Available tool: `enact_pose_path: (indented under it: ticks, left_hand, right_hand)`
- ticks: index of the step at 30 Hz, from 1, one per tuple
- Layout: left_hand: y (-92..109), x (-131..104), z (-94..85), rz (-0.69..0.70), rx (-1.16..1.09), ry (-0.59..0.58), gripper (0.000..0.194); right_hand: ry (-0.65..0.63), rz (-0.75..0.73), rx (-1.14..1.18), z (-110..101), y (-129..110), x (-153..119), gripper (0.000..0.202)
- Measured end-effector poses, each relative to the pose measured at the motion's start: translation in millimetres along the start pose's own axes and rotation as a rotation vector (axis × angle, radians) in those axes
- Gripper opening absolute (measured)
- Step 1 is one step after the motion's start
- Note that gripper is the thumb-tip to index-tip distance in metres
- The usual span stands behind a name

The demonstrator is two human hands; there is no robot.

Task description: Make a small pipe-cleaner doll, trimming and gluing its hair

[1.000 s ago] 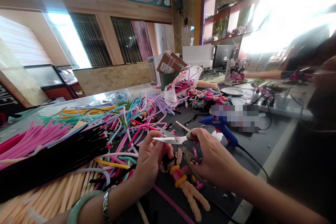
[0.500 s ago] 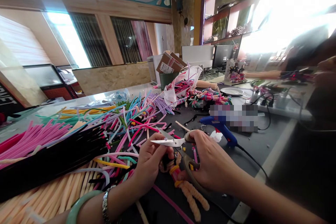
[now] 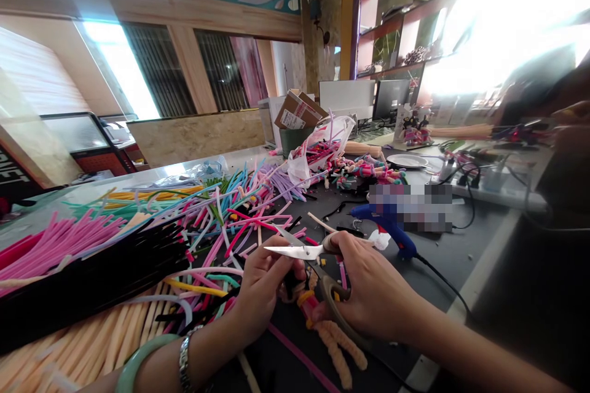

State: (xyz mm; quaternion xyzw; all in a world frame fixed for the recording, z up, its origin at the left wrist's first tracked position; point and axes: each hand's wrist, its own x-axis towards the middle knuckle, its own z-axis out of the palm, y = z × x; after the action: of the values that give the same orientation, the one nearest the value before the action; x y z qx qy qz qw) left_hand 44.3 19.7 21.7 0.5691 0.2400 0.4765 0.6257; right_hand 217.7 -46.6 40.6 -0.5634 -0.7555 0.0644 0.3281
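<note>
My right hand (image 3: 375, 285) grips a pair of scissors (image 3: 297, 252) by its grey-brown handles. The blades are spread and point left, above the fingertips of my left hand (image 3: 262, 288). That hand is closed in a pinch on the upper end of a small pipe-cleaner doll, where a dark part shows below the fingers. The doll (image 3: 338, 344) hangs down to the right, with a pink and orange-yellow body and two fuzzy peach legs. My right hand and the scissor handle partly cover its body.
Loose colored pipe cleaners (image 3: 216, 215) spread across the dark table. Black (image 3: 115, 276) and peach bundles (image 3: 106, 338) lie at the left. A blue glue gun (image 3: 391, 227) with its cord lies at the right. Further back are a plastic bag (image 3: 299, 166), a plate (image 3: 408, 161) and finished-looking dolls (image 3: 364, 169).
My right hand and the scissor handles have shifted very slightly, covering a little more of the doll's body. My left hand looks unmoved.
</note>
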Motion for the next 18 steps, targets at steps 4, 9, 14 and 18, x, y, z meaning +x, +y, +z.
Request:
enact_pose_path:
  ticks: [4,9,14,18]
  left_hand:
    - [-1,0,0.0,0.016,0.034,0.024,0.021]
    - [-3,-1,-0.9,0.031,0.005,0.014,0.019]
    - [1,0,-0.5,0.050,0.050,-0.038,0.018]
    - [0,0,-0.9,0.044,0.048,-0.040,0.019]
  right_hand:
    - [-0.009,0.006,-0.037,-1,1,1,0.034]
    - [-0.021,0.014,-0.116,-6,5,4,0.025]
    - [0.030,0.099,-0.134,-13,6,6,0.023]
    - [0.033,0.084,-0.141,-18,7,5,0.029]
